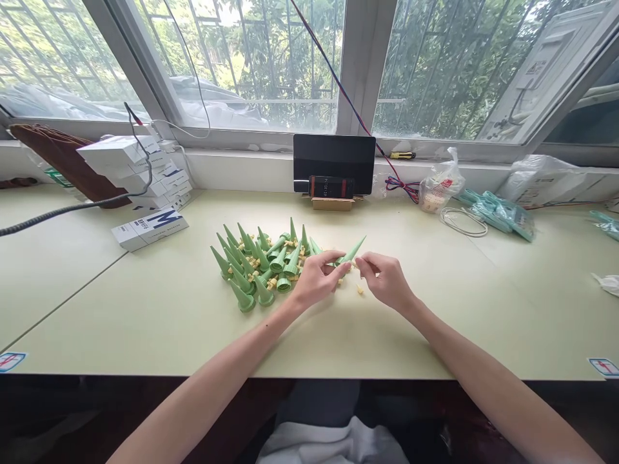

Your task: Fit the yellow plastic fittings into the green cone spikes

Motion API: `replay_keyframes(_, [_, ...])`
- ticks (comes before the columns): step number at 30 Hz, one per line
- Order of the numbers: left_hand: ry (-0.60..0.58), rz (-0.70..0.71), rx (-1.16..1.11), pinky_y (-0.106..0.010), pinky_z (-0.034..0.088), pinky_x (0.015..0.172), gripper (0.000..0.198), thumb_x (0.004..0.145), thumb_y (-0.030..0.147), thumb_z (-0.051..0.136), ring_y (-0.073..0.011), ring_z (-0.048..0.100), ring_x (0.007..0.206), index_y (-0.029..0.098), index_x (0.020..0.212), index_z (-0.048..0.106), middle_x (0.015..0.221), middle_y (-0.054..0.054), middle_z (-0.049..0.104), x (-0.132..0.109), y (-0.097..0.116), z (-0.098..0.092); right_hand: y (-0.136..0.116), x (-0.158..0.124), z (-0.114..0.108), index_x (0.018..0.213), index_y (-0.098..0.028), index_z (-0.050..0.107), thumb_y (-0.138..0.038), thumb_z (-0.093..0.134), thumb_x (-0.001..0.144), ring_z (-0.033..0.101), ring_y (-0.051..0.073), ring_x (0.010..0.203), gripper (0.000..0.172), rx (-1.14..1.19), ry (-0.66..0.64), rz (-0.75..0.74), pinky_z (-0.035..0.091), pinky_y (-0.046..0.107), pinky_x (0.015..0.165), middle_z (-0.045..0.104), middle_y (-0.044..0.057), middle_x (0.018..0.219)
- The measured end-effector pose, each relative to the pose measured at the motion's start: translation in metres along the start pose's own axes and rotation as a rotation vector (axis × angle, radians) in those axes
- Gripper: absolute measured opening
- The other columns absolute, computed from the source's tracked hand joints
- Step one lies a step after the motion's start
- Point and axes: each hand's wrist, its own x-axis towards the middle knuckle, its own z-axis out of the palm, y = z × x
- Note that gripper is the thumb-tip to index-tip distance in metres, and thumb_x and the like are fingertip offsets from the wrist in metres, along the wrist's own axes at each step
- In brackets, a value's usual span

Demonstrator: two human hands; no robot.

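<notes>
My left hand (319, 277) is closed around the base of a green plastic cone (355, 249), whose tip points up and to the right. Close beside it, my right hand (384, 277) pinches a small yellow piece (355, 263) against the cone's side; most of that piece is hidden by the fingers. Another small yellow piece (360, 290) lies on the table just below the hands. To the left stands a cluster of green cones (244, 258), many upright and some lying over with their round open ends showing, with yellow pieces scattered among them.
A tablet (333, 158) leans at the back, with a phone (331, 187) on a small cardboard stand before it. White boxes (149, 229) are stacked at the left. A plastic bag (440, 183), a coiled white cable (464, 222) and teal packets (503, 212) lie at the right.
</notes>
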Motion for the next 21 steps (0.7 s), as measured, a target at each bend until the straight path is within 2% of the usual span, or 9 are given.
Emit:
replay_keyframes(3, [-0.018,-0.004,-0.018,-0.020,0.035,0.040,0.041,0.083,0.045,0.066,-0.0076,0.043,0.037,0.013,0.107,0.067,0.046,0.005,0.048,0.000,-0.002,0.000,-0.002,0.000,0.000,0.066,-0.019,0.053,-0.046,0.052,0.093,0.044,0.012,0.050,0.038,0.157,-0.014,0.124,0.035,0.027,0.049,0.054,0.000,0.057])
replay_keyframes(6, [-0.035,0.022,-0.041,-0.019,0.036,0.039,0.040,0.084,0.042,0.065,-0.0074,0.043,0.038,0.013,0.112,0.066,0.047,0.005,0.049,0.000,-0.005,0.000,-0.003,0.002,0.000,0.065,-0.018,0.053,-0.049,0.059,0.088,0.035,0.008,0.041,0.039,0.482,-0.059,0.341,0.025,0.023,0.039,0.050,-0.002,0.054])
replay_keyframes(9, [-0.031,0.055,-0.059,-0.018,0.037,0.039,0.040,0.085,0.038,0.065,-0.0068,0.043,0.037,0.014,0.117,0.064,0.047,0.006,0.049,0.000,-0.008,0.001,-0.003,0.005,-0.002,0.066,-0.016,0.054,-0.046,0.066,0.083,0.026,0.003,0.038,0.036,0.860,-0.197,0.571,0.016,0.019,0.035,0.045,-0.004,0.053])
replay_keyframes(12, [-0.029,0.093,-0.065,-0.018,0.038,0.039,0.039,0.086,0.035,0.065,-0.0064,0.044,0.037,0.015,0.120,0.063,0.047,0.007,0.050,0.000,-0.009,0.001,-0.003,0.008,-0.006,0.064,-0.015,0.054,-0.037,0.069,0.080,0.019,0.002,0.039,0.031,1.093,-0.330,0.720,0.016,0.015,0.032,0.037,-0.007,0.052])
replay_keyframes(16, [-0.026,0.114,-0.056,-0.018,0.039,0.039,0.037,0.086,0.034,0.064,-0.0063,0.045,0.037,0.016,0.119,0.064,0.048,0.006,0.051,0.000,-0.009,0.002,-0.005,0.011,-0.009,0.060,-0.015,0.051,-0.028,0.068,0.079,0.015,0.002,0.040,0.029,1.177,-0.339,0.804,0.017,0.012,0.031,0.031,-0.009,0.051])
replay_keyframes(19, [-0.008,0.111,-0.037,-0.018,0.039,0.039,0.038,0.087,0.034,0.064,-0.0067,0.045,0.037,0.016,0.119,0.064,0.048,0.006,0.050,0.000,-0.010,0.004,-0.007,0.011,-0.009,0.059,-0.015,0.051,-0.028,0.064,0.082,0.016,0.002,0.039,0.029,1.143,-0.319,0.796,0.018,0.013,0.030,0.031,-0.008,0.050])
replay_keyframes(21, [0.003,0.108,-0.024,-0.019,0.040,0.039,0.038,0.087,0.036,0.063,-0.0061,0.046,0.038,0.017,0.120,0.063,0.059,0.003,0.058,0.000,-0.010,0.006,-0.008,0.010,-0.007,0.060,-0.016,0.052,-0.031,0.062,0.084,0.020,0.002,0.037,0.030,1.069,-0.289,0.759,0.018,0.015,0.031,0.035,-0.007,0.049])
